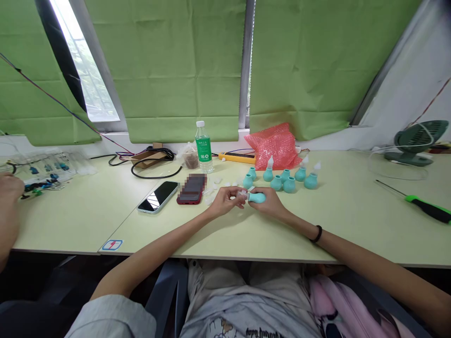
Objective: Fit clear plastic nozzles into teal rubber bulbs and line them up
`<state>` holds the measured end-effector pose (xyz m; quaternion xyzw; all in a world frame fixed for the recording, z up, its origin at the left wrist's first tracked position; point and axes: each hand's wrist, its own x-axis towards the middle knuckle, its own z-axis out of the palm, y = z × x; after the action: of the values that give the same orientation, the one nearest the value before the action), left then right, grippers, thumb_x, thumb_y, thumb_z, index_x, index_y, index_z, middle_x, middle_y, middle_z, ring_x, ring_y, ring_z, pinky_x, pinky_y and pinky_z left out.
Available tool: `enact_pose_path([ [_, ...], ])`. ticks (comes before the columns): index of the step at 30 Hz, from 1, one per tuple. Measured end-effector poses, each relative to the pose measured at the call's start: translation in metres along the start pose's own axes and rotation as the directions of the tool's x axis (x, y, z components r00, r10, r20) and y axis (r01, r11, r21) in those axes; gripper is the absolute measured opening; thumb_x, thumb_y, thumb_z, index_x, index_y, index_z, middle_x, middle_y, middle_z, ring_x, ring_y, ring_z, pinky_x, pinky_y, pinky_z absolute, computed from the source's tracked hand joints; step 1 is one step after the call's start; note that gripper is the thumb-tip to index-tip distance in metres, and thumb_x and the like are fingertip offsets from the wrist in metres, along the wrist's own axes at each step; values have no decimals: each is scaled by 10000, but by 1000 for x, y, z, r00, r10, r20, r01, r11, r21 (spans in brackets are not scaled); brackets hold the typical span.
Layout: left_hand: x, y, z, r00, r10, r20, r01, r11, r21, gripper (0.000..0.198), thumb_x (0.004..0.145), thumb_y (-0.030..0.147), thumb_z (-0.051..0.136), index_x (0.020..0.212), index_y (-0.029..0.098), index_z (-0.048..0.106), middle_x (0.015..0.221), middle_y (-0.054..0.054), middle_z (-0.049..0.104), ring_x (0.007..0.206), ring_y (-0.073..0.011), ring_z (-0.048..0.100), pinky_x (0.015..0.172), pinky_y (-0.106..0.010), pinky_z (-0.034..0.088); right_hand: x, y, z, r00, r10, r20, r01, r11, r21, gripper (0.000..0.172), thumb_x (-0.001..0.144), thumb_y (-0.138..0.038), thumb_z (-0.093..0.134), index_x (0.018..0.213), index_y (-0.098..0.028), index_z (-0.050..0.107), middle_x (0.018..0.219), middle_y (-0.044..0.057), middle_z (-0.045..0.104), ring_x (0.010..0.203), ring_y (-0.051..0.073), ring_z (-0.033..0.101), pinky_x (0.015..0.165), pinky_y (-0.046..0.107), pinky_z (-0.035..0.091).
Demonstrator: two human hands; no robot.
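Observation:
My right hand [270, 203] is closed around a teal rubber bulb [258, 197], which lies on its side with its neck toward the left. My left hand [225, 202] pinches a translucent nozzle tip [242, 194] at the neck of that bulb; whether the two are joined is hard to make out. Behind my hands stand several more teal bulbs [289, 185]. Three of them carry a whitish pointed tip [270, 162] on top. Small loose translucent pieces [210, 191] are scattered left of my left hand.
Two phones, one pale [158, 197] and one red-edged [192, 189], lie to the left. Behind are a water bottle [204, 149], black cable [155, 176] and red bubble-wrap bag [275, 146]. A screwdriver [428, 208] and fan [417, 141] are right. Another person's hand [10, 192] is far left.

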<state>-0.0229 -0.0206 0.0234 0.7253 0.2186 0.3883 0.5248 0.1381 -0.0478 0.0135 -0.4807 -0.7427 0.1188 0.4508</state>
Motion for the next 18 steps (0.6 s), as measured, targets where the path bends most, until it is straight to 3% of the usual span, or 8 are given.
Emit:
enact_pose_path([
  [2,0,0,1,1000,7,-13,-7,1000,7,355,636,345,581,874,81,569,635,-36,551,589,-113,533,557,-278,503,1,-2,-1,982,156,103,-169,976,138,132,556,-229,542,658,-148,563,524,-23,491,466,101,453,439,219,340],
  [4,-1,1,2,1000,5,-13,-4,1000,23,356,637,344,579,874,79,569,651,-43,554,595,-115,535,557,-272,505,2,-4,-3,926,276,259,-342,903,261,167,543,-249,571,671,-143,552,454,-48,415,377,68,380,355,196,265],
  [6,-1,2,2,1000,4,-2,-4,999,47,356,642,343,575,880,79,567,661,-47,556,596,-116,535,555,-263,504,3,-7,-5,859,317,402,-463,815,348,202,532,-253,596,689,-139,541,447,-57,390,342,47,330,318,182,197],
  [11,-2,11,2,996,49,75,-58,990,125,323,672,330,544,881,87,580,707,-54,562,578,-102,529,543,-232,491,5,-8,-13,742,248,622,-600,659,453,202,547,-235,620,694,-144,517,492,-61,393,346,16,288,316,171,151],
  [16,-4,14,1,993,41,109,-67,967,245,333,684,332,528,919,102,581,730,-60,580,563,-95,520,496,-196,464,7,-7,-16,622,192,759,-706,556,437,168,570,-228,614,645,-134,496,491,-69,372,330,-6,253,312,156,114],
  [18,-3,14,-1,992,39,118,-67,968,242,342,680,342,530,917,101,584,763,-66,582,568,-94,519,501,-199,458,8,-8,-16,603,178,778,-731,512,450,170,581,-237,609,667,-134,505,500,-62,391,329,-6,254,306,152,117],
])
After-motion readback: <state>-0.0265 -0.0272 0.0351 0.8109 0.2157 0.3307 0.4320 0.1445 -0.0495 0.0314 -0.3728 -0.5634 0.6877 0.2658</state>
